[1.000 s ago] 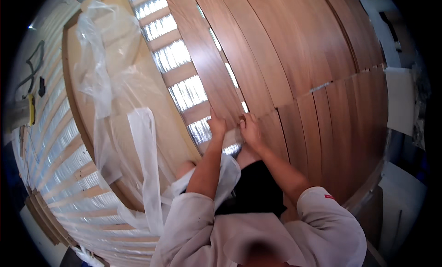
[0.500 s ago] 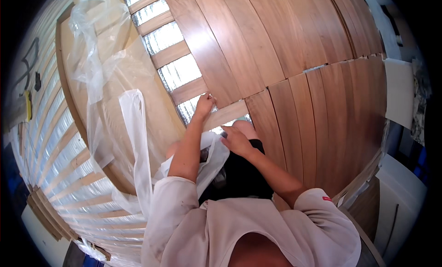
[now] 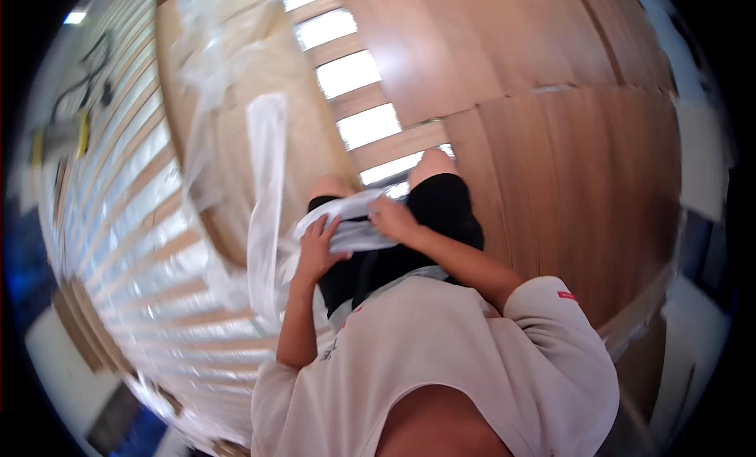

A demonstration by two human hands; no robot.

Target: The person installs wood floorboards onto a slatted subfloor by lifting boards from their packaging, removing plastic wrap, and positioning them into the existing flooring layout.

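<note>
Over my lap lies a crumpled white plastic bag [image 3: 358, 235], draped across black shorts. My left hand [image 3: 318, 250] rests on the bag's left side with its fingers spread. At the bag's right edge, my right hand [image 3: 394, 219] has its fingers closed on the plastic; whatever is inside the bag is hidden. Just beyond my knees, bare wooden battens [image 3: 398, 144] cross over shiny foil [image 3: 368, 128]. Brown wooden floorboards [image 3: 543, 165] border them on the right.
On the left a long open cardboard box [image 3: 295, 102] holds clear plastic wrap and a white plastic strip [image 3: 266, 165]. Further left, many battens over foil run outward. A yellow-and-grey tool [image 3: 63, 139] with a dark cable sits at the far left. Pale sheets line the right edge.
My left hand has come back from the foil and battens to the bag on my lap. My right hand has moved onto the bag's edge. The view has shifted and blurred.
</note>
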